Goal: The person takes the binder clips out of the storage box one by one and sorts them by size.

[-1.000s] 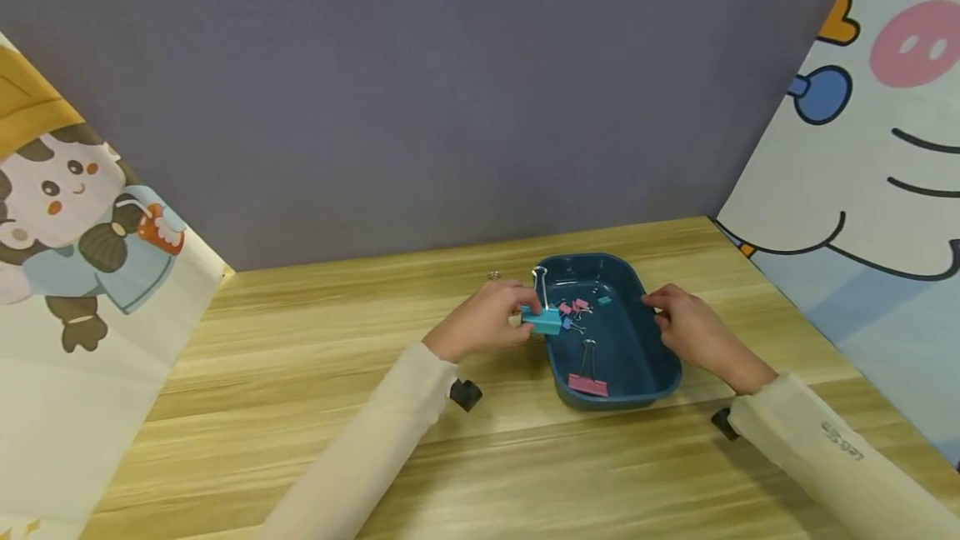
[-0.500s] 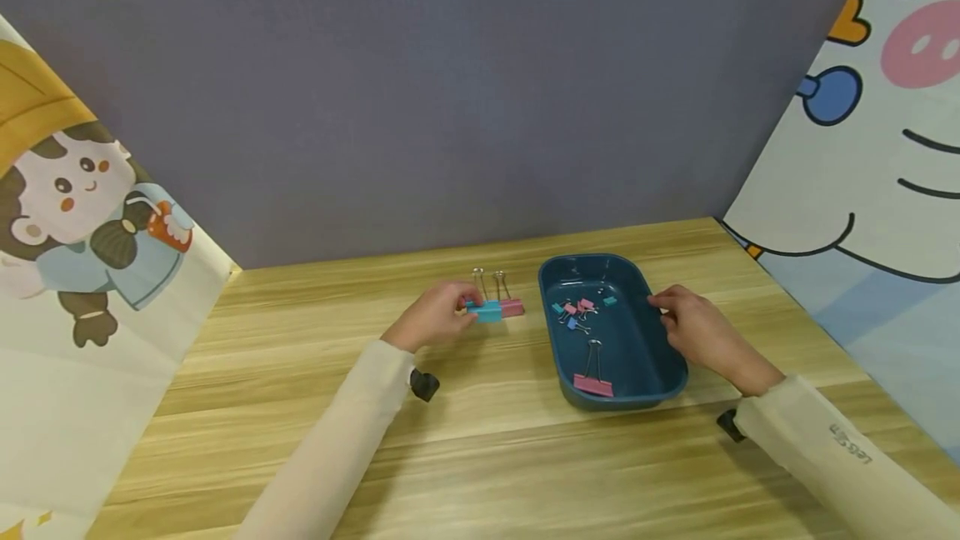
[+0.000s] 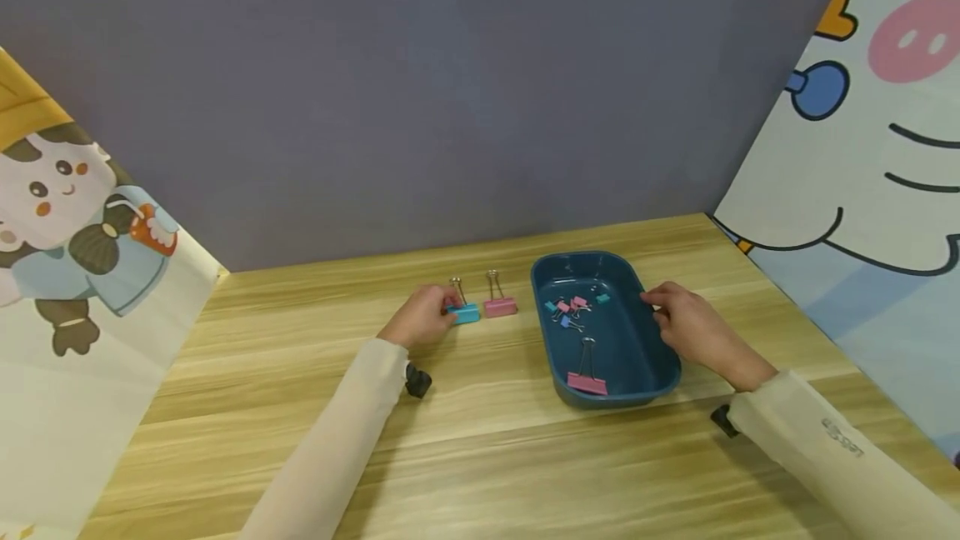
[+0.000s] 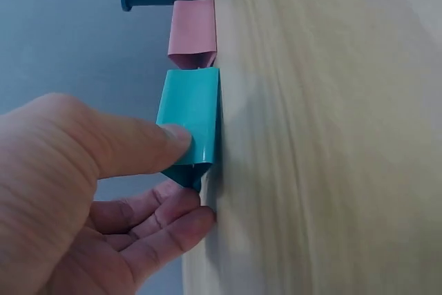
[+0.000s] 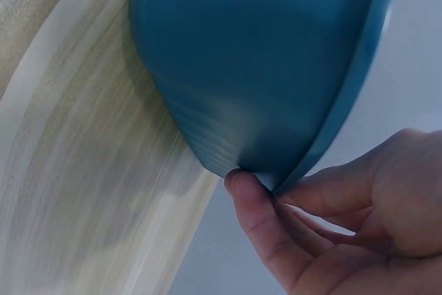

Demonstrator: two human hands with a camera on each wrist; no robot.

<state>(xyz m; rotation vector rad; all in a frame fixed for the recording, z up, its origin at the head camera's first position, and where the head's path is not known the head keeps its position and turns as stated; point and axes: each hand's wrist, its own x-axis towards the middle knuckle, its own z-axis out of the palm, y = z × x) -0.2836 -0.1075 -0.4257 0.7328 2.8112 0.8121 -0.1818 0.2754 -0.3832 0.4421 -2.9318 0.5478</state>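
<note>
My left hand (image 3: 420, 315) pinches a large turquoise binder clip (image 3: 467, 314) at the table surface. In the left wrist view the thumb lies on the face of the turquoise clip (image 4: 190, 105), and the other fingers curl near its far end. Just beyond it is a large pink binder clip (image 3: 500, 307), its wire handles pointing to the back wall. My right hand (image 3: 686, 323) grips the right rim of a dark blue plastic basin (image 3: 617, 400); in the right wrist view, thumb and finger pinch that rim. Another large pink binder clip (image 3: 587, 382) lies in the basin's front part.
Several small pink, teal and blue binder clips (image 3: 577, 303) lie inside the basin towards its back. The wooden table (image 3: 480, 465) meets a grey wall (image 3: 450, 107) behind, with cartoon-printed panels on both sides.
My left hand has carried the turquoise binder clip leftward from the basin's left rim to the table, left of the pink one. My right hand stays on the rim.
</note>
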